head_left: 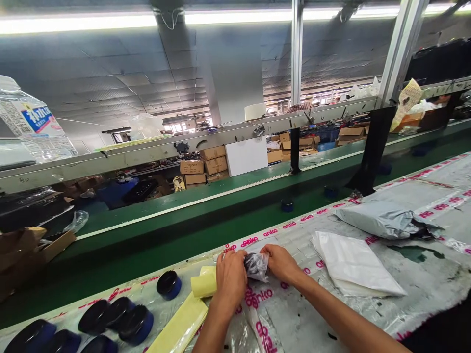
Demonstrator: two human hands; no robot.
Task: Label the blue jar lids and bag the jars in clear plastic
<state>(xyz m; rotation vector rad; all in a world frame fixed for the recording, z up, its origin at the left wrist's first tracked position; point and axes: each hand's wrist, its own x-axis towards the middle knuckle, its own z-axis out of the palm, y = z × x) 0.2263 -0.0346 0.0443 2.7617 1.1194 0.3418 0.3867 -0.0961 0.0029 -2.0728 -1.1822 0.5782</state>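
Observation:
My left hand [231, 277] and my right hand [282, 264] face each other over the covered table. Between them is a small clear plastic bag [257, 266] with something dark inside, whose kind I cannot make out. Fingers of both hands are closed on the bag, one at each side. Yellow paper strips [180, 321] lie beside my left hand, one piece folded over and partly behind it. Farther left are several dark blue round caps [135, 324], with a single cap [169, 285] apart from the group. A stack of white plastic bags [355, 267] lies right of my right hand.
A green conveyor belt [206, 215] runs behind the table, carrying a few dark round pieces [287, 205]. A grey plastic mailer [386, 220] rests at the right. Above the belt, a metal rail [221, 135] supports a large bottle [35, 122]. Cardboard boxes [214, 159] stand beyond.

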